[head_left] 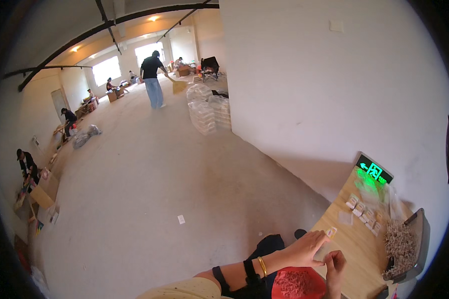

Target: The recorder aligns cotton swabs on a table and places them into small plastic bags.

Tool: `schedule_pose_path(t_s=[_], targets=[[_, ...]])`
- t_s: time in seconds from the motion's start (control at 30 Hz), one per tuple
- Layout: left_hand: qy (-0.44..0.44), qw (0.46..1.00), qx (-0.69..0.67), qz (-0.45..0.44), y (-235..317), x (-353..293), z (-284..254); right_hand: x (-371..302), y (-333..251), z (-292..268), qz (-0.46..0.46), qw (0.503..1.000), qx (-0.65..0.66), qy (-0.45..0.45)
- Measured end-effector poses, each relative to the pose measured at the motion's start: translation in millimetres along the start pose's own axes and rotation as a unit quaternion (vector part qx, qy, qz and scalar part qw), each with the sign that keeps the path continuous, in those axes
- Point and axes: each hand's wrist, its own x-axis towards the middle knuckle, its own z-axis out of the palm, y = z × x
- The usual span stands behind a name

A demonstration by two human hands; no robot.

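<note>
My left hand (307, 249), at the end of a forearm wearing a gold bangle and black bands, reaches over the near table edge. Its closed fingers meet a small white-and-yellow packet (331, 232), which seems held at the fingertips. Close beside the left thumb, my right hand (336, 263) is raised with its fingers curled in a pinch; what is in them is too small to make out. Below both hands, a red bag or container (300, 283) holds many small brownish pieces. Several small packets (366, 217) lie farther along the wooden table (348, 249).
A grey bin (418, 249) full of small brownish pieces stands at the table's right. A lit green exit sign (374, 168) leans by the wall. Wrapped stacks (207, 112) stand at the wall corner. Farther off, a person (153, 79) holds a broom (178, 85); others work along the left wall.
</note>
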Motion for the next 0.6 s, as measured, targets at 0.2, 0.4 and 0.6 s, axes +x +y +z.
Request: schedule_pose_path(t_s=[0.2,0.4,0.6], targets=[[-0.012,1.0,-0.006,-0.003,-3,8,0,2,4,-12,0.016,0.999,-0.031,-0.026],[-0.071,0.996,0.045,0.019,-17,-7,-16,12,16,16,0.051,0.995,-0.05,-0.067],[-0.121,0.99,0.047,-0.06,-87,-18,-3,5,62,1,0.097,0.992,-0.08,-0.03]])
